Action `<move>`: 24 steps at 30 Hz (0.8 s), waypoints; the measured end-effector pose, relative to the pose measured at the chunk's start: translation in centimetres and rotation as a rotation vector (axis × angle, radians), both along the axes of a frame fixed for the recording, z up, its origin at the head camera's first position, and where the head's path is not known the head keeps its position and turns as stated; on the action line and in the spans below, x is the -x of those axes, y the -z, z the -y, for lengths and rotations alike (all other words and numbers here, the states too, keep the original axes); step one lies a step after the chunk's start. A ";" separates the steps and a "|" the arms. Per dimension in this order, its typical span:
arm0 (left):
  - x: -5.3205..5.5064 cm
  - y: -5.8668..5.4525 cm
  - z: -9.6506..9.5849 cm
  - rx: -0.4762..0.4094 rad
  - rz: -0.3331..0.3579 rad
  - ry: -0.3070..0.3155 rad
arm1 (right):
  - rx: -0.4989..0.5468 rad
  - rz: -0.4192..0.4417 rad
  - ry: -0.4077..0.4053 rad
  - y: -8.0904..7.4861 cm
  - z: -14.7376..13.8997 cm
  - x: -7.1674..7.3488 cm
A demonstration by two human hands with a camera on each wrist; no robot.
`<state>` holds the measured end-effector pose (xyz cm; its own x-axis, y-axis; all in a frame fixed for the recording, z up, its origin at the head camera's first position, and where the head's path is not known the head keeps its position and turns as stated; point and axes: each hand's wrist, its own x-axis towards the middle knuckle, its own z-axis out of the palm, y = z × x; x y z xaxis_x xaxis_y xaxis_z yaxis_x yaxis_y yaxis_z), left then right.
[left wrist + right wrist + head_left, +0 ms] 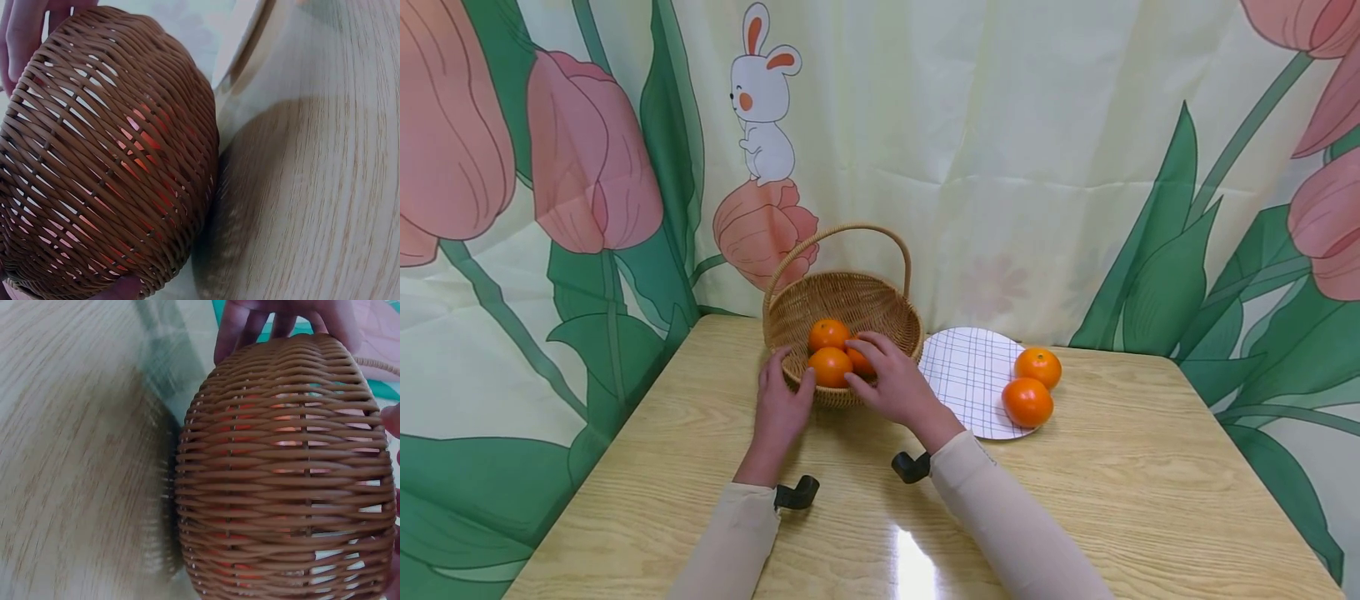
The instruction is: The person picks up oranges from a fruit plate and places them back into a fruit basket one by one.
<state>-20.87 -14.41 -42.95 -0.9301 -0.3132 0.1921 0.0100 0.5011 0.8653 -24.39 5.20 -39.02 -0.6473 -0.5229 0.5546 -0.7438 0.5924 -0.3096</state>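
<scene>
A wicker basket (842, 292) with a tall handle stands at the back of the table, and several oranges (831, 367) lie in it. My left hand (784, 412) holds the basket's left side, its thumb at the front rim. In the right wrist view, left-hand fingers (250, 325) lie against the weave. My right hand (895, 383) reaches over the right rim, thumb and fingers around the right-hand orange (859, 360), which they partly cover. In the left wrist view, the woven wall (119, 156) hides most of the fruit, and right-hand fingers (25, 37) show at the top left.
Right of the basket lies a round white plate (962, 383) with a blue grid. Two more oranges (1027, 402) sit at its right edge. A printed curtain (1000, 167) hangs close behind the wooden table (1150, 467).
</scene>
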 end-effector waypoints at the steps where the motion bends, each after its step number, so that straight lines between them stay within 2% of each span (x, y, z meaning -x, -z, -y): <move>1: 0.0 0.0 0.0 0.000 0.001 0.004 | 0.001 -0.007 0.001 0.0 -0.1 0.0; 13: -0.1 0.0 0.1 0.001 -0.018 0.001 | 0.095 -0.076 0.076 0.2 -2.9 0.3; 24: 0.0 0.1 0.1 0.001 -0.017 0.023 | 0.123 -0.033 0.148 0.7 -5.2 0.2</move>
